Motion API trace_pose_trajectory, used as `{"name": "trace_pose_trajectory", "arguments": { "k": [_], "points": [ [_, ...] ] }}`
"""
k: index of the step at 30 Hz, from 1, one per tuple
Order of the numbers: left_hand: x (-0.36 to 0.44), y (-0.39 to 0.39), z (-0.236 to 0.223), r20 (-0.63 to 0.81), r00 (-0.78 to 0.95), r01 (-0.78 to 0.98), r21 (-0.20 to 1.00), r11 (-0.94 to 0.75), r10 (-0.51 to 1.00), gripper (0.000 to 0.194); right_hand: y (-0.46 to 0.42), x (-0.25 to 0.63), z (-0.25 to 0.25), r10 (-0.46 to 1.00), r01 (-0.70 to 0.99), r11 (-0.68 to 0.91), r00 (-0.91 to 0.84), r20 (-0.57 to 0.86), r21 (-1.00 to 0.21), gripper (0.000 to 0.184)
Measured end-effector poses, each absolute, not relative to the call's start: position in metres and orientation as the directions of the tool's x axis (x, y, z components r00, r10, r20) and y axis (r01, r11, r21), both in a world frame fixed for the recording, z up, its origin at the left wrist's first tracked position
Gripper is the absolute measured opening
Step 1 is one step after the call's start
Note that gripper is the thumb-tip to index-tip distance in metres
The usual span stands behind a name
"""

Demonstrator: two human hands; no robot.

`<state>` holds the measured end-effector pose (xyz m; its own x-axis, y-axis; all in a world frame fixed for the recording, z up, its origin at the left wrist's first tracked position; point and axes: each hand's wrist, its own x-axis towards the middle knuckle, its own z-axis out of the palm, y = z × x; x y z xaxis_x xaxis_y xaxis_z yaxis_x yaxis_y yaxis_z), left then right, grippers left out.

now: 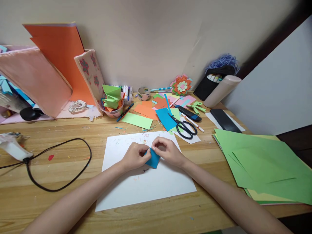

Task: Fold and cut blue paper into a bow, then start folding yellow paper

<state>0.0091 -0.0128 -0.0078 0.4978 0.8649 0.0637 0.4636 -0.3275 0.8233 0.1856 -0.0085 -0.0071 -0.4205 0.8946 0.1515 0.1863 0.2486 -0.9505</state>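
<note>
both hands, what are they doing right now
Left hand: closed, pinching the small blue paper.
Right hand: closed, pinching the same paper's top edge.

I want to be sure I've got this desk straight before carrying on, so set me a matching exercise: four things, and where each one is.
1. small blue paper
2. black scissors
3. black cable
4. white sheet

A. looped on the left of the desk
B. lying partly over a larger blue piece
C. spread flat beneath the hands
D. pinched by left hand and right hand

Pairs: 1-D, 2-B, 3-A, 4-C
</note>
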Motion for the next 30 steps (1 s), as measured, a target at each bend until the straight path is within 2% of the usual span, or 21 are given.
{"name": "trace_pose_trajectory", "arguments": {
  "k": [3,5,10,14,18,22,30],
  "points": [
    [0.0102,-0.0161,-0.0085,0.142,0.459,0.481,0.790,-0.380,0.877,0.036,-0.0122,0.1830,-0.0044,0.898,0.219,0.315,-0.385,0.215,-0.923,0.004],
    [0.0108,-0.0167,-0.0071,0.142,0.445,0.486,0.791,-0.371,0.884,0.034,-0.0128,0.1828,-0.0049,0.913,0.228,0.312,-0.341,0.225,-0.922,0.004],
    [0.0122,-0.0139,-0.0021,0.058,0.376,0.376,0.903,-0.209,0.925,0.024,-0.0094,0.1866,-0.0096,0.943,0.170,0.232,-0.282,0.179,-0.958,0.007],
    [0.0129,-0.0144,-0.0001,0.062,0.359,0.326,0.926,-0.188,0.931,0.021,-0.0090,0.1893,-0.0087,0.912,0.168,0.219,-0.386,0.140,-0.961,0.010],
    [0.0120,-0.0161,0.0006,0.051,0.420,0.287,0.940,-0.186,0.906,0.016,-0.0112,0.1896,-0.0065,0.827,0.264,0.344,-0.539,0.158,-0.901,0.017],
    [0.0105,-0.0147,-0.0008,0.006,0.489,0.247,0.958,-0.145,0.872,0.014,-0.0128,0.1868,-0.0065,0.804,0.294,0.429,-0.556,0.212,-0.854,0.025],
    [0.0094,-0.0111,-0.0042,-0.064,0.515,0.136,0.991,-0.007,0.855,0.022,-0.0108,0.1846,-0.0086,0.826,0.181,0.319,-0.535,0.179,-0.931,0.027]
  ]
}}
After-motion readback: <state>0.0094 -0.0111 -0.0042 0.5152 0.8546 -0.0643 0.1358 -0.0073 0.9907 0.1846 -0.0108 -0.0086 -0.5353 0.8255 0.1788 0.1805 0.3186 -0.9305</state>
